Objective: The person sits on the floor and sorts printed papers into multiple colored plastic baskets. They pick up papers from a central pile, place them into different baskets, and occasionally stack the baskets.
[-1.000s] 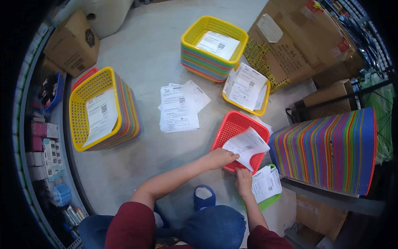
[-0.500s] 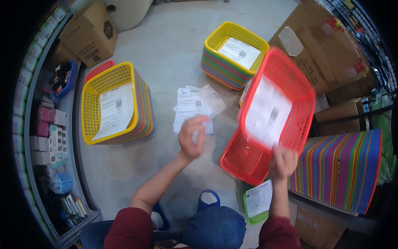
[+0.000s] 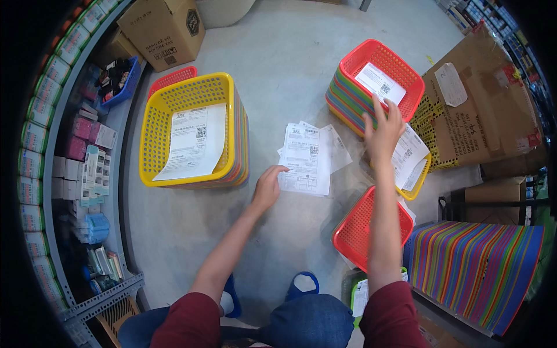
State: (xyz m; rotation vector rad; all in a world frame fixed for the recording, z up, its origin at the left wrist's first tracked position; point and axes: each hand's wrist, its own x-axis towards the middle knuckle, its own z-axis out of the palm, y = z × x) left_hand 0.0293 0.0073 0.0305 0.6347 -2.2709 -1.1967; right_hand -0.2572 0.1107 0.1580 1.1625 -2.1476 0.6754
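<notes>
While the right hand (image 3: 384, 129) is held over the upper right of the frame, its fingers spread wide with nothing gripped, the left hand (image 3: 268, 187) is placed near the centre, its fingertips brought to the lower left edge of a pile of printed sheets (image 3: 304, 159) lying on the floor. Whether paper is pinched by those fingers or merely touched cannot be told.

Judging by how things lie, part of the paper is already sorted into baskets, and the overlapping pile at the centre is left loose. Printing is seen face up on its top sheet.

At the left, a large white sheet (image 3: 194, 142) is held in the yellow basket (image 3: 231, 122) that tops a nested stack. In the upper right, a smaller sheet (image 3: 380, 81) is laid in the red basket (image 3: 400, 62) topping another stack. Just below that, several sheets (image 3: 408, 152) are contained in a low yellow basket (image 3: 413, 192), partly hidden by the right arm. Lower still, a second red basket (image 3: 351, 232) is crossed by the forearm (no paper can be made out in its visible part). Near the bottom edge, paper is shown in a green basket (image 3: 356, 320), mostly covered by the sleeve.
</notes>
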